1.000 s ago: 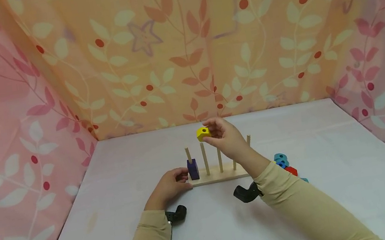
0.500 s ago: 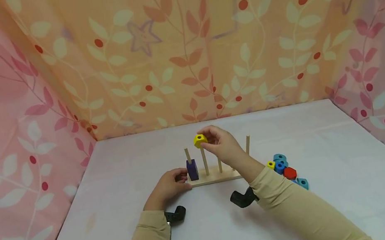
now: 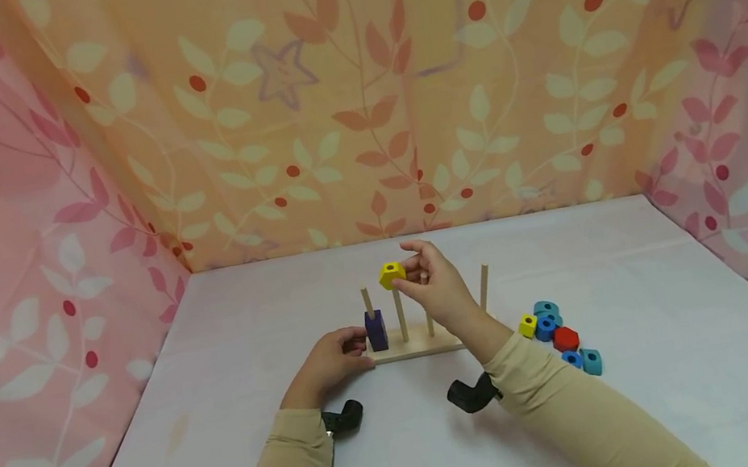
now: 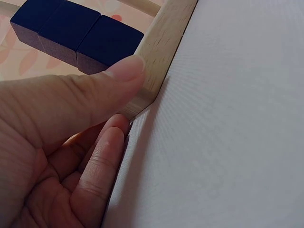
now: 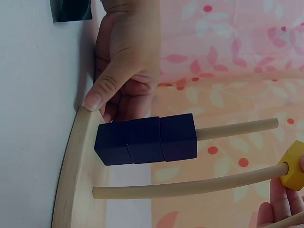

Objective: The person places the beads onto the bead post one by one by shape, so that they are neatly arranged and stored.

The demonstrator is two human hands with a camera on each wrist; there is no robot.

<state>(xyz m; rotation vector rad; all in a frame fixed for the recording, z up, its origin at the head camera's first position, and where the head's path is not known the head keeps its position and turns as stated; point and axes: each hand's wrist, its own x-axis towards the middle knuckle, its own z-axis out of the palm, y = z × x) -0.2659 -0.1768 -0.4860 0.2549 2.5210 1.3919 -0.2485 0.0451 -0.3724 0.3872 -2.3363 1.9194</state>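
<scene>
My left hand (image 3: 331, 359) holds the left end of a pale wooden peg stand (image 3: 411, 352). In the left wrist view its thumb (image 4: 126, 71) presses on the stand's edge, with the other fingers curled at the end. Three dark blue-purple square blocks (image 5: 145, 140) are stacked on the leftmost peg. My right hand (image 3: 443, 288) pinches a yellow faceted bead (image 3: 391, 272) at the top of the second peg (image 3: 400, 315). In the right wrist view the tip of that peg meets the hole in the bead (image 5: 294, 166).
Several loose beads lie right of the stand, among them a yellow one (image 3: 528, 325), a red hexagonal one (image 3: 565, 339) and a teal one (image 3: 591, 361). More upright pegs stand partly behind the right hand. Patterned curtains (image 3: 358, 89) enclose the white table (image 3: 409, 456).
My right hand has moved slightly left and down, bringing the yellow bead onto the tip of the second peg, its hole now facing more upward. The left hand has stayed on the stand.
</scene>
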